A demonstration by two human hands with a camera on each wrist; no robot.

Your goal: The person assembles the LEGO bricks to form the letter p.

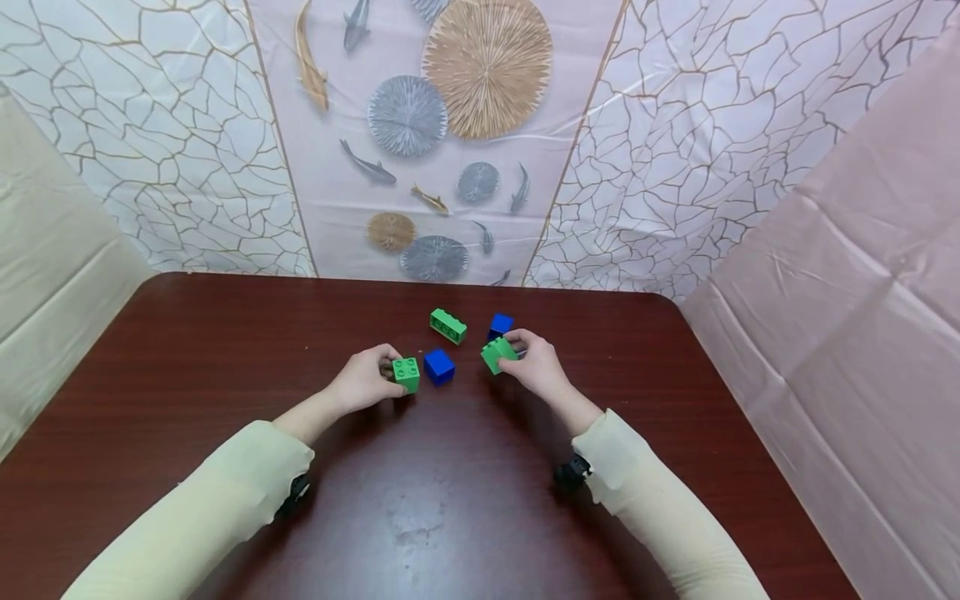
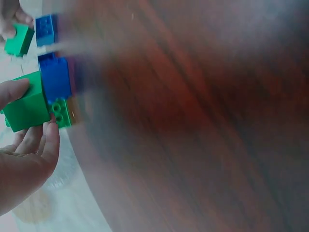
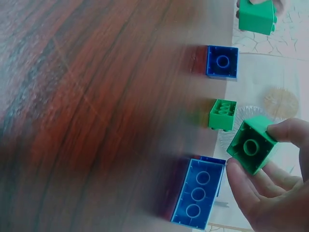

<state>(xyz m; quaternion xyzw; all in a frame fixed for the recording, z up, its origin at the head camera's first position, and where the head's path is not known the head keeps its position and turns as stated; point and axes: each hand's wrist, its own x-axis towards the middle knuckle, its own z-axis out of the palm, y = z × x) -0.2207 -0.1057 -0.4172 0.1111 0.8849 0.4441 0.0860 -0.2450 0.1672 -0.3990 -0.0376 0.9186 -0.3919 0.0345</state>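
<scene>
Head view: toward the table's (image 1: 225,358) far edge, the left hand (image 1: 365,381) pinches a four-stud green block (image 1: 407,375), the right hand (image 1: 537,365) a tilted green block (image 1: 497,355). A blue block (image 1: 438,367) sits between them.

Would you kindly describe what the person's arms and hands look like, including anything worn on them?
The left sleeve and right sleeve are long, plain and pale cream, with loose, slightly wrinkled cuffs. A small black device shows beneath each cuff. The left hand and right hand are ungloved.
</scene>
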